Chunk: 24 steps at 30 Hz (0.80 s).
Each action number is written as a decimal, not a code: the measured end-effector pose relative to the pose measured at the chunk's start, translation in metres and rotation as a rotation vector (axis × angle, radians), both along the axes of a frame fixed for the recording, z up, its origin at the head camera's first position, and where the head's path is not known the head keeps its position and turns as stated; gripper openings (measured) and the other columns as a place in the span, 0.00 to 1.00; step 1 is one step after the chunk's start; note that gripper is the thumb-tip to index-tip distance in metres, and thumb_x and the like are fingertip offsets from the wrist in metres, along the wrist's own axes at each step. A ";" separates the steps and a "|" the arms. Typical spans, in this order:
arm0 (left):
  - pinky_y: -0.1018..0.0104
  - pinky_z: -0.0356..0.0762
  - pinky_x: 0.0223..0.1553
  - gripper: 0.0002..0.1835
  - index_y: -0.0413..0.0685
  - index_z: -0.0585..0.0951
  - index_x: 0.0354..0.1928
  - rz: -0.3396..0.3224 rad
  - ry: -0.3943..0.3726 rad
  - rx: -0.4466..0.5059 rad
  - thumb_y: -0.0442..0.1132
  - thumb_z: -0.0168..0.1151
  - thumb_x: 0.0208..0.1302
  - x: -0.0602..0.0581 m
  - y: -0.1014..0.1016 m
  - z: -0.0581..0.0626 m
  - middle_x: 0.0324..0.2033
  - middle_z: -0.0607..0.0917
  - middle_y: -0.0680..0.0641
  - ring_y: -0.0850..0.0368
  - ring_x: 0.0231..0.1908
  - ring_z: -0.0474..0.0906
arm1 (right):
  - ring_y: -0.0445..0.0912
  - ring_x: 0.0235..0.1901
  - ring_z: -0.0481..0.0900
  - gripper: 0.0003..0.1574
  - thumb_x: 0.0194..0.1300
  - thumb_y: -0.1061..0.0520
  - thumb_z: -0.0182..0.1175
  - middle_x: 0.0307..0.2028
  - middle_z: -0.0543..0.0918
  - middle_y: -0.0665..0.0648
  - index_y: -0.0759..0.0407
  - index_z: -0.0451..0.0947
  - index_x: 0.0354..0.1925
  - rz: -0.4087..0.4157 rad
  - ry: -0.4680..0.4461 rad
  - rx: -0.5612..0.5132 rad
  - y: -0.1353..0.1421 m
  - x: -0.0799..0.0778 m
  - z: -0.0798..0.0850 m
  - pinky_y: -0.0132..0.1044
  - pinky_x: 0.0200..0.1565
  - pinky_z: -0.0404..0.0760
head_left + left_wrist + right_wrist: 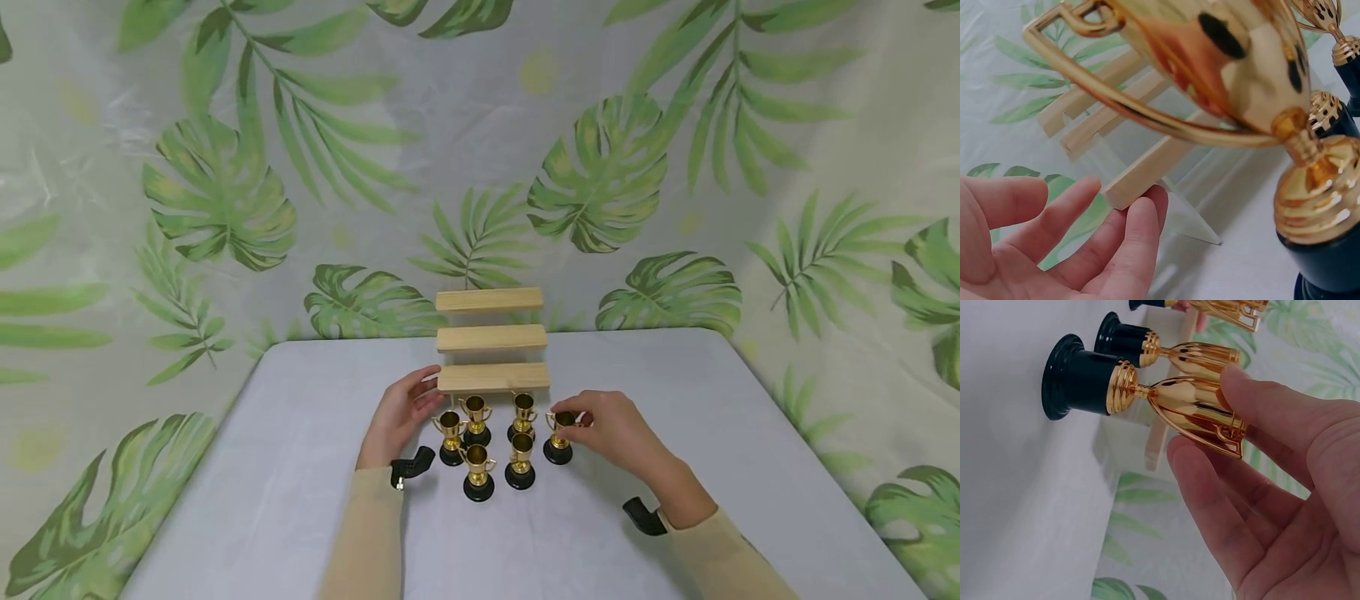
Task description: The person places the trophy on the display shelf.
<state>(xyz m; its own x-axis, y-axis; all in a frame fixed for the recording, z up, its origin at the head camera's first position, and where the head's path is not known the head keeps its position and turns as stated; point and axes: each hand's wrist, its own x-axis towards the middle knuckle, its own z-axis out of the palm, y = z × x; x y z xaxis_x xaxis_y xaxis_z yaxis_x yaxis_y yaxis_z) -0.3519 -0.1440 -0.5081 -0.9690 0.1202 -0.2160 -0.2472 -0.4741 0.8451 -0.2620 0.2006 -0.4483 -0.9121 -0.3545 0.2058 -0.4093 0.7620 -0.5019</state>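
Note:
Several small gold trophy cups with black bases stand on the table in front of a three-tier wooden shelf (493, 377). My right hand (611, 425) pinches the rightmost trophy cup (1192, 403) by its bowl between thumb and fingers, and its base stands at the tabletop. At the shelf's left end is my left hand (397, 417), with fingertips right at the end of the lowest plank (1141, 172) and the thumb apart from it. A trophy cup (1229, 69) looms close to the left wrist camera, beside that hand.
Between the hands, the front trophy cups (477, 473) stand close together. Clear side supports (1191, 215) hold up the shelf planks. A white cloth covers the table (262, 500), and a leaf-print curtain (480, 125) hangs behind it.

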 end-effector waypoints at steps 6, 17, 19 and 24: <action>0.63 0.81 0.52 0.18 0.37 0.78 0.62 0.025 0.008 -0.074 0.35 0.56 0.75 -0.004 0.006 -0.003 0.54 0.79 0.37 0.50 0.45 0.81 | 0.38 0.32 0.78 0.21 0.58 0.51 0.76 0.41 0.86 0.43 0.48 0.87 0.51 0.001 -0.006 -0.011 0.002 0.000 -0.001 0.32 0.28 0.78; 0.63 0.82 0.51 0.20 0.37 0.79 0.61 0.109 0.023 -0.093 0.28 0.63 0.68 -0.005 0.013 -0.009 0.52 0.82 0.40 0.56 0.42 0.83 | 0.38 0.31 0.78 0.20 0.57 0.53 0.76 0.37 0.85 0.42 0.50 0.88 0.50 0.003 -0.023 0.002 0.000 -0.001 0.003 0.33 0.28 0.77; 0.63 0.82 0.52 0.19 0.38 0.80 0.60 0.110 0.018 -0.091 0.28 0.63 0.68 -0.004 0.012 -0.009 0.52 0.82 0.39 0.55 0.43 0.83 | 0.38 0.31 0.77 0.20 0.57 0.53 0.76 0.37 0.85 0.42 0.50 0.88 0.50 0.003 -0.019 0.004 0.000 -0.001 0.002 0.33 0.28 0.78; 0.64 0.83 0.50 0.20 0.40 0.81 0.61 0.099 0.010 -0.086 0.29 0.64 0.67 -0.003 0.009 -0.009 0.54 0.82 0.39 0.54 0.44 0.83 | 0.37 0.30 0.77 0.21 0.56 0.53 0.77 0.37 0.85 0.42 0.50 0.88 0.50 -0.004 -0.001 0.005 -0.001 -0.001 0.000 0.32 0.27 0.77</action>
<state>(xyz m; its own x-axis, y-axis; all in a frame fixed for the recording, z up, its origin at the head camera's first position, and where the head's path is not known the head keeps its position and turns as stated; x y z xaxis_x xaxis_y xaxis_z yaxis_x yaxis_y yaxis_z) -0.3549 -0.1346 -0.5169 -0.9772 0.0057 -0.2120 -0.1946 -0.4215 0.8857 -0.2627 0.2000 -0.4480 -0.9137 -0.3519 0.2034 -0.4060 0.7661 -0.4983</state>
